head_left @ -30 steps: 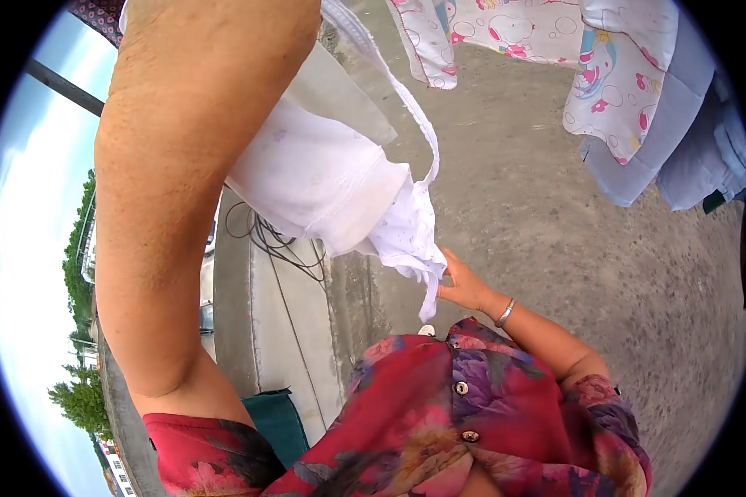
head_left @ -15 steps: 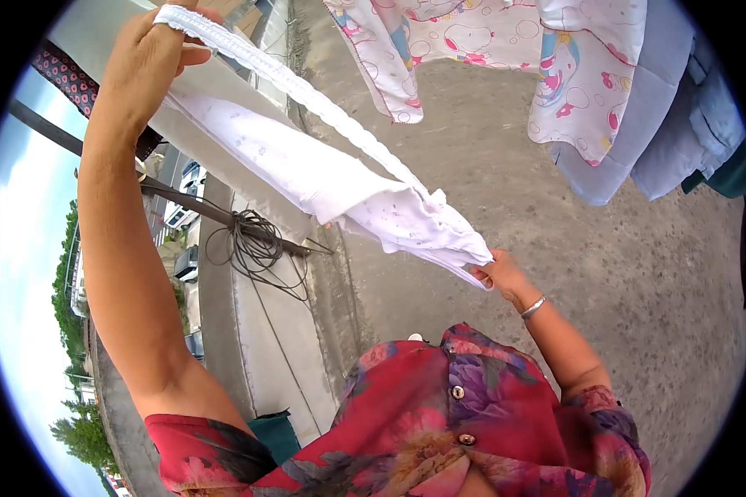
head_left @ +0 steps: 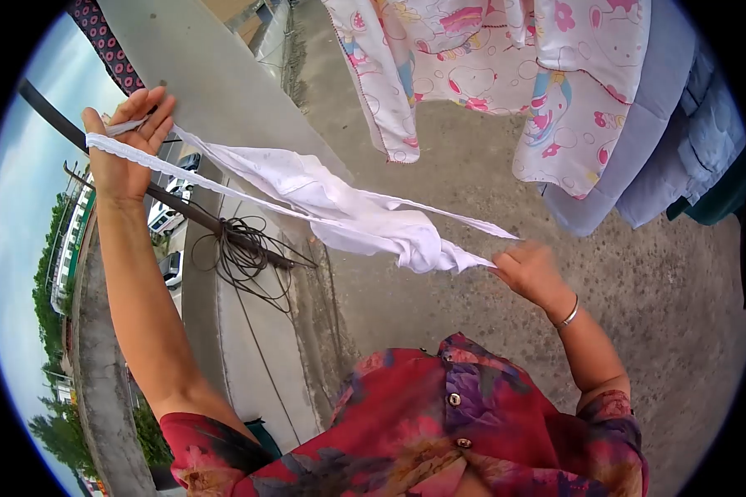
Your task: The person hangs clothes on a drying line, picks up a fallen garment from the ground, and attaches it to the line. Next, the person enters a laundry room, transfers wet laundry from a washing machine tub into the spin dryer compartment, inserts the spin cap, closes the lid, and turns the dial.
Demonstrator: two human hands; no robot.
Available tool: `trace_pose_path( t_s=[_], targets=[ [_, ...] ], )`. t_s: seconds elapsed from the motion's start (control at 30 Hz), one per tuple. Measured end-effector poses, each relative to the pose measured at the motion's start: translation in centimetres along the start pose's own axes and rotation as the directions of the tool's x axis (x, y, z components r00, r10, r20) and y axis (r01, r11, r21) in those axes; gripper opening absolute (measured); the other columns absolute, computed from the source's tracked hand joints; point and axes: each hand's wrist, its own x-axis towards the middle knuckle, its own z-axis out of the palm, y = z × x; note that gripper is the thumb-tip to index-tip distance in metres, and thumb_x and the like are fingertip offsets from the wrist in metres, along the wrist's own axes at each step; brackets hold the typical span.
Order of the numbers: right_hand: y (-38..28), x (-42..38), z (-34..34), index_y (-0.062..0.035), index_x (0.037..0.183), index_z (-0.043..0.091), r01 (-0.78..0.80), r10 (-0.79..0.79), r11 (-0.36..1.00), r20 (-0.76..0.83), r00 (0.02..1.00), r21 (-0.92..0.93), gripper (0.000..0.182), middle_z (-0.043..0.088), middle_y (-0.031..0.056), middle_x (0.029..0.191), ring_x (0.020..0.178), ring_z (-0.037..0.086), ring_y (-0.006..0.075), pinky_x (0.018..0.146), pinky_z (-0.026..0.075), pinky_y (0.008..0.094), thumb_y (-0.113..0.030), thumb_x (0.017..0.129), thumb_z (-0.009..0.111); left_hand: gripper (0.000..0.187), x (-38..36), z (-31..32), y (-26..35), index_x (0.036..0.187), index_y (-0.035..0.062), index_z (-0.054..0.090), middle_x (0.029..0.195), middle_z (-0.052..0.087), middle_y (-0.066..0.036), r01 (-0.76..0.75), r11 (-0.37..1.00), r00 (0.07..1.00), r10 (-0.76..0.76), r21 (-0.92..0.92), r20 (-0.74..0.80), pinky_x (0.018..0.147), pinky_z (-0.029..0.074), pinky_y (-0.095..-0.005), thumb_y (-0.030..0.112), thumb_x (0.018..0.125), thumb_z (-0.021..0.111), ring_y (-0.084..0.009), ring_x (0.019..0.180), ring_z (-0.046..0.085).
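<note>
A thin white garment [head_left: 340, 199] with ruffled elastic edges is stretched across the middle of the view, twisted and bunched toward its right end. One elastic edge loops around the thumb of my left hand [head_left: 133, 141], which is raised at the upper left with its palm showing and its fingers partly spread; a strip of the cloth runs between thumb and fingers. My right hand [head_left: 529, 269], blurred by motion and wearing a silver bangle [head_left: 570, 311] on the wrist, is closed on the garment's other end.
Pink-printed cloth [head_left: 472, 79] hangs at the upper right beside pale blue garments [head_left: 680, 157]. A dark pole [head_left: 191, 207] with a coil of black cable [head_left: 244, 253] crosses the left, by a concrete ledge [head_left: 249, 348]. Parked cars [head_left: 167, 211] stand far below. Concrete floor [head_left: 439, 315] lies beneath.
My left hand has come down and its fingers have spread. My right hand has moved right and slightly up. The garment is now more twisted, and its edges have separated.
</note>
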Motion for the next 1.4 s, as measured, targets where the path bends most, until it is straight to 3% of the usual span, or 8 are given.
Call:
trace_pose_path(
  t_s=[0.13, 0.27, 0.37, 0.6, 0.8, 0.93, 1.03, 1.4],
  targets=[
    [0.2, 2.7, -5.3, -0.0086, 0.069, 0.054, -0.042, -0.016, 0.969, -0.233, 0.972, -0.242, 0.011, 0.046, 0.0023, 0.056, 0.051, 0.051, 0.0198, 0.045, 0.036, 0.0331, -0.015, 0.068, 0.063, 0.067, -0.1, -4.2, -2.7, 0.106, -0.0045, 0.051, 0.116, 0.048, -0.022, 0.091, 0.987, 0.849, -0.009, -0.131, 0.529, 0.092, 0.038, -0.0399, 0.053, 0.088, 0.023, -0.0355, 0.109, 0.045],
    [0.3, 4.1, -6.7, -0.0071, 0.074, 0.057, -0.007, 0.075, 0.990, -0.488, 0.870, 0.140, 0.007, 0.050, 0.0050, 0.055, 0.048, 0.050, 0.0221, 0.045, 0.036, 0.0343, -0.014, 0.073, 0.060, 0.068, -3.1, -3.9, -8.0, 0.101, -0.0032, 0.054, 0.109, 0.054, -0.017, 0.149, 0.988, 0.962, -0.134, -0.044, 0.239, 0.091, 0.036, -0.0370, 0.056, 0.086, 0.025, -0.0288, 0.105, 0.049],
    [5.0, 0.6, -1.4, -0.0043, 0.080, 0.059, -0.418, 0.434, 0.899, -0.129, 0.892, 0.132, 0.012, 0.049, 0.0118, 0.056, 0.049, 0.050, 0.0270, 0.045, 0.036, 0.0322, -0.016, 0.077, 0.056, 0.066, -3.8, -9.4, -13.6, 0.099, -0.0007, 0.055, 0.108, 0.053, -0.016, 0.139, 0.945, 0.990, -0.135, -0.295, 0.036, 0.090, 0.037, -0.0381, 0.058, 0.085, 0.029, -0.0285, 0.107, 0.047],
    [2.9, -1.1, -2.1, 0.0006, 0.081, 0.059, -0.445, 0.629, 0.760, -0.367, 0.685, 0.473, 0.028, 0.051, 0.0015, 0.059, 0.053, 0.043, 0.0092, 0.048, 0.033, 0.0229, -0.024, 0.087, 0.047, 0.068, -10.4, -13.8, -18.8, 0.104, -0.0011, 0.054, 0.114, 0.049, -0.019, 0.196, 0.772, 0.975, -0.089, -0.604, 0.203, 0.096, 0.031, -0.0453, 0.061, 0.078, 0.042, -0.0383, 0.114, 0.038],
    [-1.4, 0.2, -5.0, 0.0025, 0.089, 0.059, -0.195, 0.727, -0.161, 0.250, 0.639, 0.968, 0.057, 0.046, 0.0006, 0.046, 0.039, 0.041, 0.0082, 0.041, 0.035, 0.0204, -0.050, 0.087, 0.036, 0.066, -12.6, -14.7, -16.8, 0.104, -0.0011, 0.054, 0.115, 0.049, -0.019, 0.009, 0.768, 0.965, 0.162, -0.641, 0.208, 0.101, 0.026, -0.0450, 0.059, 0.078, 0.044, -0.0362, 0.118, 0.035],
    [-0.8, -0.3, -0.5, 0.0027, 0.104, 0.052, 0.129, 0.747, -0.562, 0.434, 0.504, 0.817, 0.053, 0.061, 0.0185, 0.090, 0.086, 0.060, 0.0262, 0.078, 0.049, 0.0342, -0.046, 0.085, 0.042, 0.065, -15.0, -16.0, -23.2, 0.098, 0.0006, 0.056, 0.105, 0.055, -0.016, 0.286, 0.762, 0.943, -0.331, -0.581, 0.029, 0.093, 0.034, -0.0429, 0.060, 0.080, 0.038, -0.0328, 0.109, 0.044],
    [-0.3, -2.6, 2.1, -0.0029, 0.121, 0.039, 0.207, 0.634, -0.661, 0.389, 0.669, 0.721, 0.058, 0.045, 0.0182, 0.121, 0.106, 0.049, 0.0323, 0.088, 0.043, 0.0432, -0.044, 0.082, 0.049, 0.065, -16.6, -16.6, -24.2, 0.100, 0.0012, 0.055, 0.106, 0.054, -0.016, 0.269, 0.761, 0.864, -0.461, -0.590, -0.202, 0.091, 0.036, -0.0447, 0.060, 0.079, 0.039, -0.0322, 0.108, 0.046],
    [-5.8, 4.7, 0.8, -0.0014, 0.133, 0.020, -0.083, 0.231, -0.595, 0.269, 0.935, 0.799, 0.091, 0.014, 0.0153, 0.138, 0.095, 0.055, 0.0334, 0.049, 0.052, 0.0251, -0.063, 0.072, 0.049, 0.045, -21.1, -2.8, -24.7, 0.095, -0.0004, 0.058, 0.084, 0.059, -0.008, 0.404, 0.911, 0.760, -0.386, 0.086, 0.523, 0.073, 0.046, -0.0297, 0.043, 0.083, 0.051, -0.0179, 0.078, 0.058]
  ],
)
